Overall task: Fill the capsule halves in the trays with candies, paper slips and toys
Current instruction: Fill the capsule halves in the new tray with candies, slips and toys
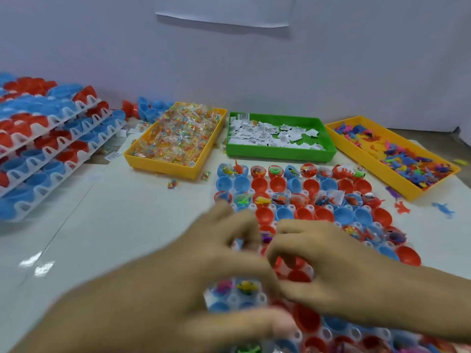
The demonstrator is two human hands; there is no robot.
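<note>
A white tray (309, 208) of red and blue capsule halves lies in front of me; some hold candies, slips and toys, others are empty. Both hands hover over its near-left part, blurred by motion. My left hand (204, 266) has its fingers curled round small pieces, a blue-white bit showing between them. My right hand (336, 263) meets it fingertip to fingertip and pinches a small purple toy (266, 238). Behind the tray stand a yellow bin of wrapped candies (178, 138), a green bin of paper slips (275, 136) and a yellow bin of toys (397, 154).
Stacked white trays of capsule halves (51, 138) fill the left side. Loose capsule halves (150, 108) lie by the wall. Stray candies (172, 184) and stray toys (442, 208) lie on the white tabletop. A wall closes off the back.
</note>
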